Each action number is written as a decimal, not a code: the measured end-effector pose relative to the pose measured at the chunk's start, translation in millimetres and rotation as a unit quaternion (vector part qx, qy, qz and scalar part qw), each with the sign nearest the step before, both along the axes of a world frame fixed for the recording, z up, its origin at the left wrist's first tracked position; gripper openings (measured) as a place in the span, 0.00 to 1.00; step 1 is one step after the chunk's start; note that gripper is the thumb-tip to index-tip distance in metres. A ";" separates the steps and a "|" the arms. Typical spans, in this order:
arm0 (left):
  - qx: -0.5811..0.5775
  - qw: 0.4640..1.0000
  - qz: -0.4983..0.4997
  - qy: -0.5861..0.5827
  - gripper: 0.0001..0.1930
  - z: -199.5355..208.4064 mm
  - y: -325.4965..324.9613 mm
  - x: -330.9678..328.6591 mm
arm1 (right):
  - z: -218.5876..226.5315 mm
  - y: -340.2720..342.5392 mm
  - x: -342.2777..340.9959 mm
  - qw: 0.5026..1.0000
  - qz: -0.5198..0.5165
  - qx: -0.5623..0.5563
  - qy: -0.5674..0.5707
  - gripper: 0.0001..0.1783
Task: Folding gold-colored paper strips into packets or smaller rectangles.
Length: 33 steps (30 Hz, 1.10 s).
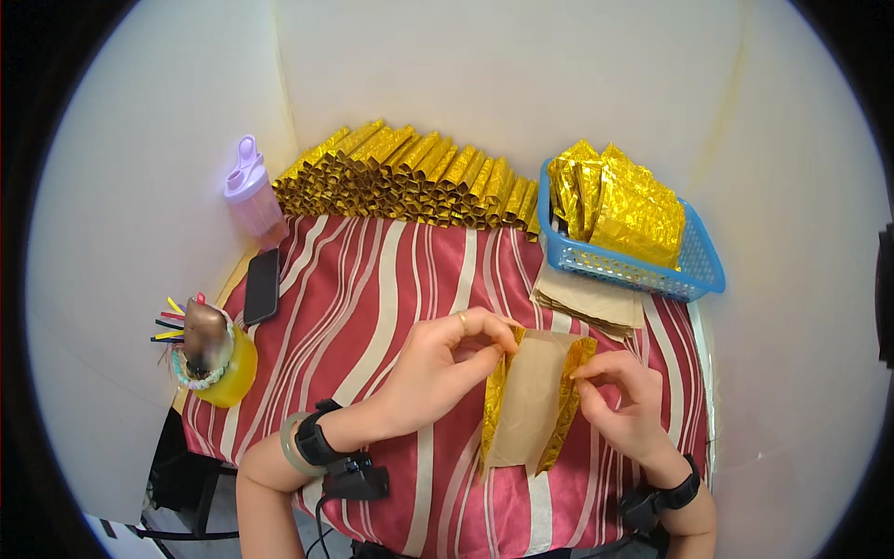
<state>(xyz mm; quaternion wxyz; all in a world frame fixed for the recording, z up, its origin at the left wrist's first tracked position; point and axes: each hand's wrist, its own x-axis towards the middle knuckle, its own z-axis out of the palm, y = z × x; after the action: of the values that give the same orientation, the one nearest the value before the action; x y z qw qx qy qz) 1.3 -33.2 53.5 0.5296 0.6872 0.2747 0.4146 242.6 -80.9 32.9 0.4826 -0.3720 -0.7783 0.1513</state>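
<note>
Between my two hands is a sheet of gold foil paper [533,401], its brown paper side facing up and both long edges folded up so the gold shows. My left hand [456,359] pinches the left folded edge near its far corner with thumb and forefinger. On the other side, my right hand [626,399] grips the right folded edge between thumb and fingers. Behind them, a stack of brown-backed sheets [591,303] lies partly under the front of a blue plastic basket [615,268]. In that basket rest folded gold foil sheets [638,210].
Many rolled gold foil tubes [410,177] are piled along the back. At the left stand a purple shaker bottle [253,197], a black phone [262,287] and a yellow cup [235,373] with sticks. A striped red cloth [372,279] covers the table; white walls surround it.
</note>
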 end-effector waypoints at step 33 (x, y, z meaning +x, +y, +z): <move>0.305 0.869 -0.077 0.381 0.25 -55.5 4.6 13.5 | -5.2 18.1 5.1 0.918 0.042 -0.312 -0.241 0.26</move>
<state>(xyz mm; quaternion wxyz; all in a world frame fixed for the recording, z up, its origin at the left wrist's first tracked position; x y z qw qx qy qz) 14.8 -28.6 -2.0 0.1783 0.9380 0.2613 0.1415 247.6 -62.7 27.7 0.1328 -0.4960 -0.7995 0.3118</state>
